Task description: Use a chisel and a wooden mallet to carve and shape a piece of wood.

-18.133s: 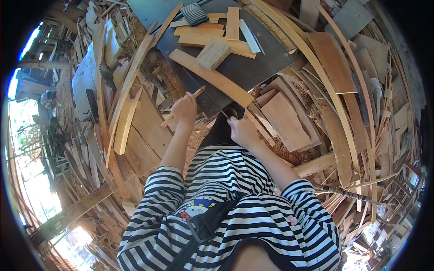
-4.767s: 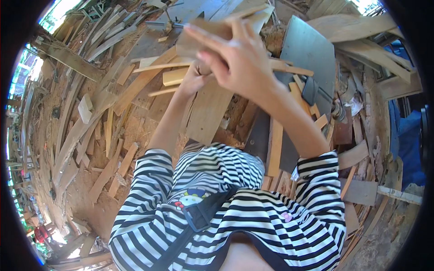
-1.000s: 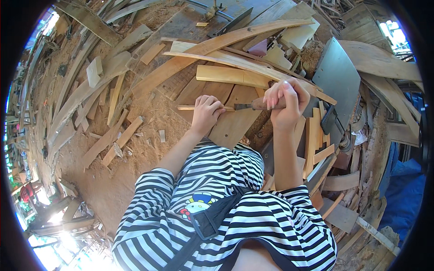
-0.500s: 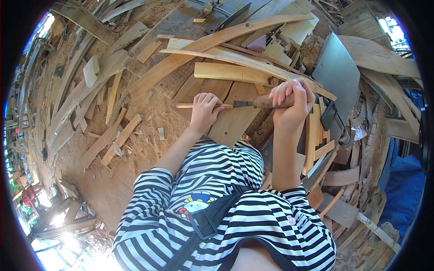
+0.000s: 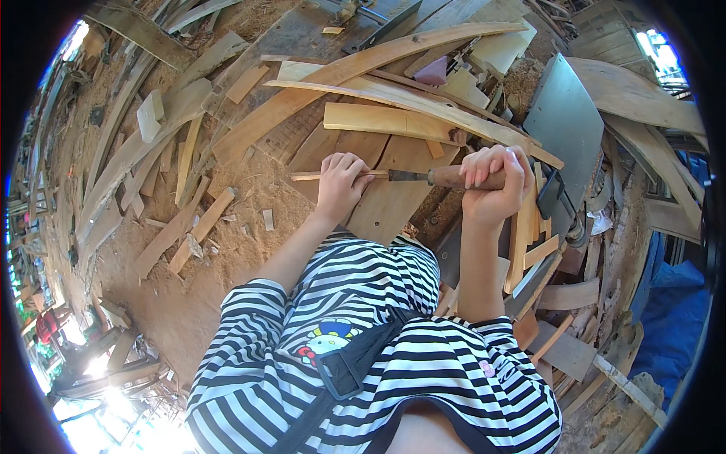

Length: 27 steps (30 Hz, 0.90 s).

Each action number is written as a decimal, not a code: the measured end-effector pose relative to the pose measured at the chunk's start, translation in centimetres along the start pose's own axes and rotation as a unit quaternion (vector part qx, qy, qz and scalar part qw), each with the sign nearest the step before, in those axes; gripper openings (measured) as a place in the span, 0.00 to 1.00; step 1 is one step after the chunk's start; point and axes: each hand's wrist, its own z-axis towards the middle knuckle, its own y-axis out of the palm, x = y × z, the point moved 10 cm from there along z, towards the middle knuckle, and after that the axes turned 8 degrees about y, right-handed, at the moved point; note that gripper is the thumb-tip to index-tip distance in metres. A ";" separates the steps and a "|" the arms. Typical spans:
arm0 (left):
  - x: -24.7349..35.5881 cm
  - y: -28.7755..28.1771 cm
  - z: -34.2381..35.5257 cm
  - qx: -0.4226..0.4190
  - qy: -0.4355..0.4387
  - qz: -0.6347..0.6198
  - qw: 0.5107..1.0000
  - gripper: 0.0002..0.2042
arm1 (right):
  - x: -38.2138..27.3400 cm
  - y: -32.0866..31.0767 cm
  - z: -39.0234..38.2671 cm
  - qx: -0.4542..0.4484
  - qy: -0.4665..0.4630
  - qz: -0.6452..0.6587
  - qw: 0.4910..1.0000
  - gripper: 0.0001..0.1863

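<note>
My left hand (image 5: 342, 184) is closed over a thin wooden strip (image 5: 305, 175), whose left end sticks out past my fingers. Under the strip lies a flat brown board (image 5: 395, 203). In my right hand (image 5: 495, 181) is the wooden handle of a chisel (image 5: 445, 178), with my fingers wrapped round it. The dark flat blade points left, and its tip meets the strip's right end close beside my left thumb. My palm hides the handle's butt. Just beyond both hands rests a pale yellow wood block (image 5: 378, 119).
Long curved planks (image 5: 423, 49) cross the far side of the work area. A grey metal plate (image 5: 563, 113) stands tilted at right, near small wood strips (image 5: 520, 234). Offcuts (image 5: 203, 231) lie on the sawdust-covered ground at left. A saw blade (image 5: 393, 24) sits at the far edge.
My right hand and the chisel have shifted slightly to the right, and more fingers are curled over the handle. My left hand stays nearly in place on the strip.
</note>
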 end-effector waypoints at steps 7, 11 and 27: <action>0.0 -0.1 -0.4 0.004 -0.006 -0.001 1.000 0.08 | -0.5 -2.0 -0.9 0.008 -0.015 0.004 1.000 0.13; 0.0 -0.1 -0.5 0.009 -0.005 -0.001 1.000 0.08 | -0.5 -2.5 -1.1 -0.014 -0.008 -0.002 1.000 0.13; 13.5 -2.4 -2.3 -0.278 0.183 -0.374 0.865 0.21 | -1.3 0.5 -2.4 -0.006 0.001 -0.083 0.996 0.13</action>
